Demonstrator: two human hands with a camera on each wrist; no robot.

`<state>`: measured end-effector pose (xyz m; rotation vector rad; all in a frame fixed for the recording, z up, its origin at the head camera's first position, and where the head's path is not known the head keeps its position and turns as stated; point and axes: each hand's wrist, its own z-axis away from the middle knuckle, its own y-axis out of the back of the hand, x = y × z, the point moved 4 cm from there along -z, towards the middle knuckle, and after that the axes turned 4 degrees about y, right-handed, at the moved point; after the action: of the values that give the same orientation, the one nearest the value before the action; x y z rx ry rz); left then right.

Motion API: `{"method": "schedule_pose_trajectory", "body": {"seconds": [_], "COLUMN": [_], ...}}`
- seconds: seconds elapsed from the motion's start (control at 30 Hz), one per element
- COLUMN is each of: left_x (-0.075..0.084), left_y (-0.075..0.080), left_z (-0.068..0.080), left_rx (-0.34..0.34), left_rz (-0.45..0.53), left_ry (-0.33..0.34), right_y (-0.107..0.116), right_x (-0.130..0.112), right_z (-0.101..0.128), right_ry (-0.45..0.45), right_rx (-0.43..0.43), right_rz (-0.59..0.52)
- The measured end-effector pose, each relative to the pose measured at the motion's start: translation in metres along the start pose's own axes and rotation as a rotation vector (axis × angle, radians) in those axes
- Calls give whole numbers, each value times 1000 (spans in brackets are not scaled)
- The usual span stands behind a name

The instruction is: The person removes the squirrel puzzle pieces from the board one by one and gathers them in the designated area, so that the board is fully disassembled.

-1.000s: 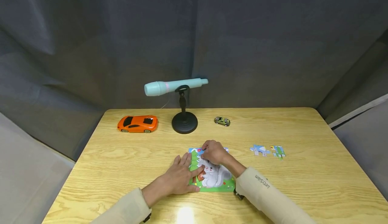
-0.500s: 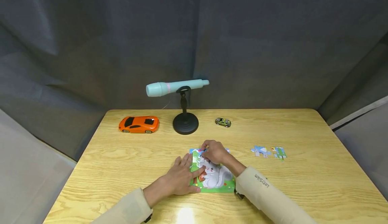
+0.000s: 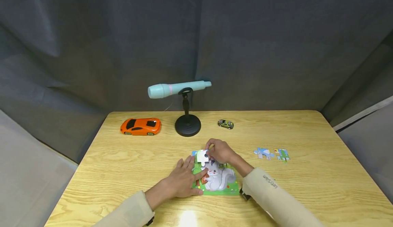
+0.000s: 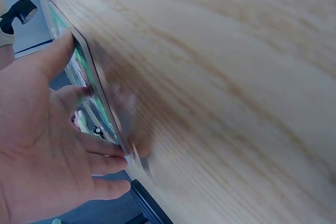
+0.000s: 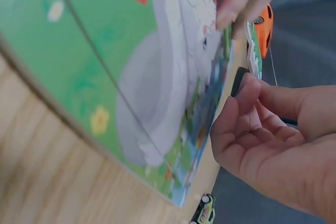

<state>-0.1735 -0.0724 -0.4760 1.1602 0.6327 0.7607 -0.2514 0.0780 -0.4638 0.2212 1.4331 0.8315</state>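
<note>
A jigsaw puzzle (image 3: 215, 192) with a grey squirrel on green grass lies flat near the table's front. My left hand (image 3: 182, 182) is spread over its left side, fingers straight; in the left wrist view the thumb and fingertips rest along the puzzle's edge. At the upper left of the picture, my right hand (image 3: 220, 152) pinches a puzzle piece (image 3: 201, 157) between thumb and fingers. The piece looks whitish in the head view. From the right wrist the same puzzle piece (image 5: 252, 51) appears nearly edge-on, raised off the puzzle, partly behind the fingers.
Two joined or loose groups of puzzle pieces, one blue (image 3: 263, 153) and one green (image 3: 283, 154), lie to the right. Toward the back stand an orange toy car (image 3: 140, 127), a light-blue microphone (image 3: 181, 88) on a black stand (image 3: 188, 126) and a small green toy car (image 3: 225, 124).
My right hand has drawn slightly up and to the right, tilting the puzzle piece up off the puzzle so that its whitish face shows. The left hand has stayed in place.
</note>
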Motion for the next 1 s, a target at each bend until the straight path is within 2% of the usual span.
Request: {"method": "schedule_pose_trajectory", "body": {"seconds": [0.17,0.43,0.8,1.0], "left_x": [0,1,2,2], "left_y": [0,2,4,2], "left_z": [0,2,4,3], "left_rx": [0,4,9,7], "left_rz": [-14,16,-1,-7], "left_ry": [-1,-8,-6,-7], "right_y": [16,58,105,125], "right_x": [4,23,60,88], "right_z": [6,28,60,78], "right_ry": [23,147,101,80], "right_rx": [-10,-24,1,3], "right_rz": [-24,-65,-43,-29]}}
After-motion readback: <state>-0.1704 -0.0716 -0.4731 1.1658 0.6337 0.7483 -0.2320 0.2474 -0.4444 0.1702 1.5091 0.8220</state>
